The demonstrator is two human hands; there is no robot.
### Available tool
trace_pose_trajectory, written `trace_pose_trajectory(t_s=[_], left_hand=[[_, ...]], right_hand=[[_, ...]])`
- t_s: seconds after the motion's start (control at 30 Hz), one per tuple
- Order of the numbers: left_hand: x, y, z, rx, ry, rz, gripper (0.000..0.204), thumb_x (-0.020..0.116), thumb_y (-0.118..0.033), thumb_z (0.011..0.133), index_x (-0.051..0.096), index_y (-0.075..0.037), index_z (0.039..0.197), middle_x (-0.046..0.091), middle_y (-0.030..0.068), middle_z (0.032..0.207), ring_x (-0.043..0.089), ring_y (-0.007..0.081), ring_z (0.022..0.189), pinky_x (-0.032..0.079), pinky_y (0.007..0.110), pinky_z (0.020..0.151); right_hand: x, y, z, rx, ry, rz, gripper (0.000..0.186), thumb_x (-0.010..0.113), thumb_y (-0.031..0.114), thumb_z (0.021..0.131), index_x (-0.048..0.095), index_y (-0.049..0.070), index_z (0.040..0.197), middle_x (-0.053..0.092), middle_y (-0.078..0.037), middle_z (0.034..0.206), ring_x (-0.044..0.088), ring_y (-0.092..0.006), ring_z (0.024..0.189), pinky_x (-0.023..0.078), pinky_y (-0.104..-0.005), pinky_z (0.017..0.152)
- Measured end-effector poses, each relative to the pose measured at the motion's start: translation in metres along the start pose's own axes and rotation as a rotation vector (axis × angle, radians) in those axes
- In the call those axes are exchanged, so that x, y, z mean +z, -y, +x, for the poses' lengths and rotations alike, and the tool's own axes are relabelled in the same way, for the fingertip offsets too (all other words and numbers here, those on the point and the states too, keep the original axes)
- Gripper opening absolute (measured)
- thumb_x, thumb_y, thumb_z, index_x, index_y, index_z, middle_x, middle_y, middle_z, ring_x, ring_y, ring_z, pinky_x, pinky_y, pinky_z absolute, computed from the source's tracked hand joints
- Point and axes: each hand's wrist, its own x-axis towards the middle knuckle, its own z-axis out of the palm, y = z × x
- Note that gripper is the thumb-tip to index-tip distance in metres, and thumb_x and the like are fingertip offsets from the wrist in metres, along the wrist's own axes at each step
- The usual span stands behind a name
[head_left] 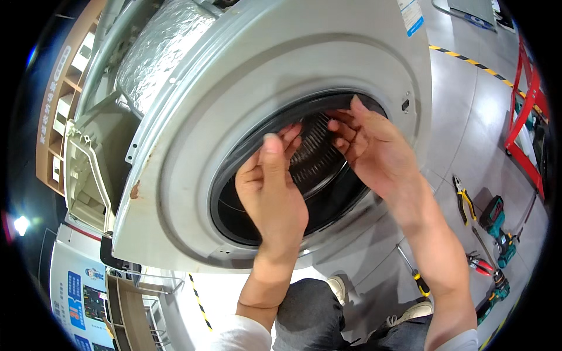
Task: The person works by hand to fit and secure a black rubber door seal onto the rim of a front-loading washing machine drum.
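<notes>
A light grey washing machine front panel surrounds the round door opening with its black rubber gasket. My left hand grips the gasket's upper left part, thumb outside and fingers curled inside. Farther right, my right hand has its thumb on the gasket's upper rim and its bent fingers inside the opening, gripping it. Part of the perforated metal drum shows between my hands; my forearms and hands hide some of the lower opening.
Foil-wrapped insulation and a plastic housing are at the left. On the tiled floor at right lie yellow-handled pliers, a screwdriver, red-handled pliers and several power tools, beside a red metal rack. My legs and shoes are below.
</notes>
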Motion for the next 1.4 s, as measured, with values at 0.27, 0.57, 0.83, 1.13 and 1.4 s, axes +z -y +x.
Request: trace_pose_trajectory(t_s=[0.27,0.57,0.83,1.13,1.4], left_hand=[[-0.006,-0.011,0.002,-0.055,0.021,0.064,0.038,0.054,-0.035,0.105,0.063,0.0,0.117,0.068,0.0137,0.112,0.066,0.0236,0.107,0.052,0.037,0.096],[0.003,-0.012,0.008,-0.098,-0.013,0.049,0.037,0.055,-0.037,0.105,0.065,-0.002,0.114,0.071,0.0144,0.107,0.068,0.0256,0.106,0.053,0.038,0.097],[-0.005,-0.009,0.007,-0.091,0.032,-0.014,0.03,0.059,-0.031,0.102,0.066,-0.005,0.115,0.072,0.0137,0.108,0.068,0.0266,0.109,0.054,0.039,0.097],[-0.005,-0.01,0.001,-0.077,0.088,-0.047,0.026,0.061,-0.022,0.102,0.066,0.001,0.113,0.072,0.018,0.112,0.069,0.0265,0.109,0.053,0.039,0.094],[-0.009,-0.009,0.0,-0.105,0.105,-0.012,0.028,0.056,-0.021,0.104,0.063,0.002,0.119,0.069,0.0155,0.121,0.067,0.0247,0.114,0.054,0.039,0.097]], right_hand=[[0.012,-0.004,0.001,-0.006,-0.104,0.028,0.03,0.069,0.033,0.098,0.069,0.004,0.105,0.07,-0.005,0.1,0.062,-0.0114,0.084,0.047,-0.0266,0.073],[0.006,-0.007,0.002,-0.018,-0.088,0.029,0.035,0.069,0.035,0.097,0.071,0.0,0.099,0.07,-0.003,0.09,0.058,-0.0083,0.07,0.044,-0.0231,0.064],[0.008,-0.006,0.001,0.0,-0.055,0.027,0.036,0.067,0.037,0.098,0.072,0.001,0.098,0.067,-0.001,0.081,0.055,-0.0073,0.067,0.042,-0.0226,0.062],[0.021,-0.001,-0.004,0.013,-0.136,-0.019,0.037,0.067,0.039,0.098,0.07,0.003,0.092,0.064,-0.002,0.072,0.054,-0.0089,0.063,0.041,-0.024,0.059],[0.043,0.014,-0.013,-1.164,-0.217,-1.459,0.017,0.08,0.005,0.08,0.064,0.002,0.084,0.06,-0.008,0.079,0.057,-0.0199,0.07,0.046,-0.0313,0.062]])
